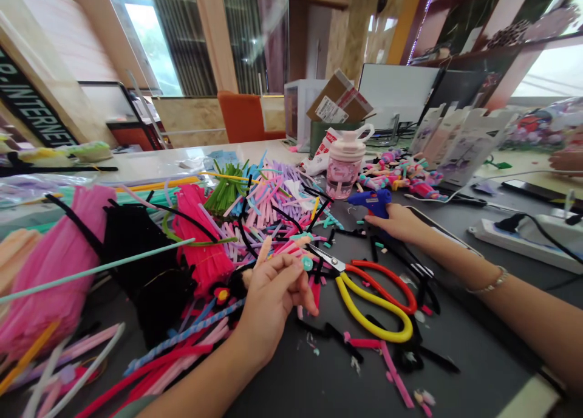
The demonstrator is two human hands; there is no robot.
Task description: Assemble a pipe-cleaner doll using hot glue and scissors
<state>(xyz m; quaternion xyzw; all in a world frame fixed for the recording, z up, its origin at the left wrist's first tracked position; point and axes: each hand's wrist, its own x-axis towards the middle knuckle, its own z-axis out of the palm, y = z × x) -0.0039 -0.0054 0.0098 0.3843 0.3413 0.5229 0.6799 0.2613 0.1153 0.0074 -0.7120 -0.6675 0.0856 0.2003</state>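
Note:
My left hand [273,296] hovers over the dark table with its fingers pinched on a small teal button-like piece [307,263] and what looks like a short pink stick. My right hand [396,222] reaches forward and is closed around the handle of a blue glue gun [372,202] that rests on the table. Scissors with red and yellow handles [378,296] lie between my two hands, blades pointing toward my left hand. Cut pipe-cleaner bits [273,217] in pink, purple, black and teal are heaped just beyond my left hand.
Bundles of pink [59,254], black [136,254] and green [225,190] pipe cleaners fill the left side. A pink lidded cup [345,163], small colourful figures [401,172], white cartons [455,138] and a power strip [523,239] stand to the right. Another person's hand [567,160] shows at the far right edge.

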